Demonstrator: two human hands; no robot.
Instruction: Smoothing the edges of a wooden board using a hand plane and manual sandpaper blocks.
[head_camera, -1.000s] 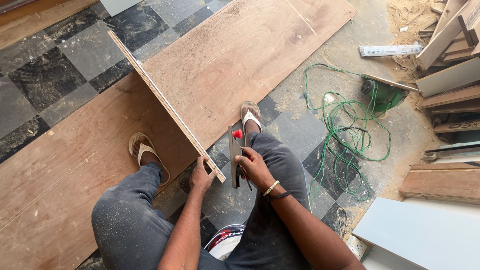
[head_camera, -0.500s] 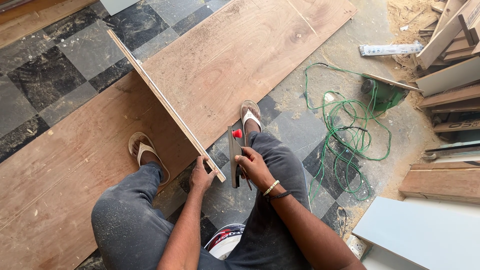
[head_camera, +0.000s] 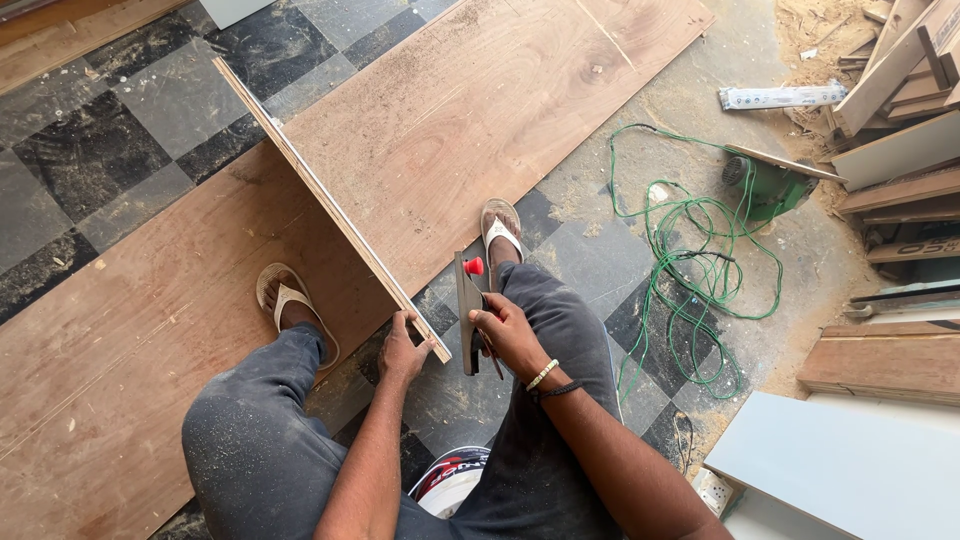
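- Presently, left hand: closed on the near end of a long thin wooden strip, which stands on edge and runs away up-left over the plywood sheet.
- Right hand: wrapped around a dark hand plane with a red knob; the tool stands just beside the strip's near end, apart from it, between the knees.
- Hands: near each other but not touching, each clamped on its own item.
- Risk, strip: held at one end only; likely to tip flat or wobble if the grip loosens, since the far end appears unsupported.
- Risk, plane: could skid off so narrow an edge towards the left fingers, which sit close by.
- Risk, footing: sandalled feet rest on the sheet's edge near the tool's path.
- Surroundings: green cable coiled loosely on the tiled floor to the right, beside a green power tool; a snag hazard.
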